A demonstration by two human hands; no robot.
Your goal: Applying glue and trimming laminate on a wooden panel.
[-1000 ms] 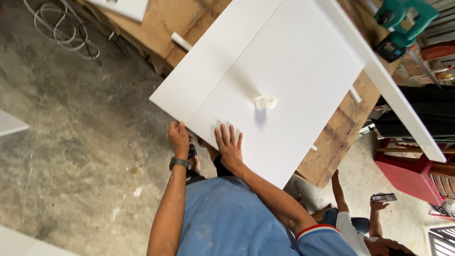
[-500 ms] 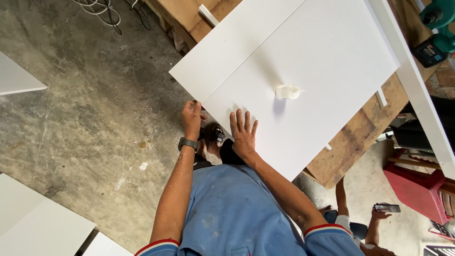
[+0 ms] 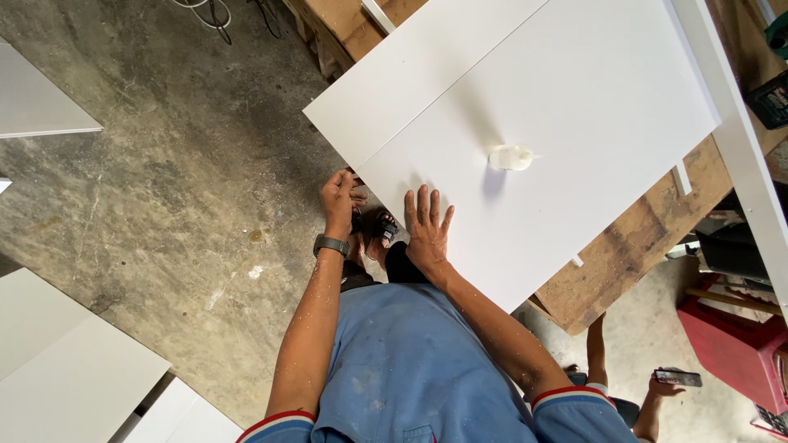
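Both hands sit in the same places on the white panel as half a second ago; only the view has shifted, bringing more white boards on the floor into sight. That panel lies flat on the wooden tabletop, its near corner overhanging the edge. Left hand: grip closed around the panel's near edge. Right hand: fingers spread, palm flat on the panel's top face, holding nothing. A small white lump rests near the panel's centre.
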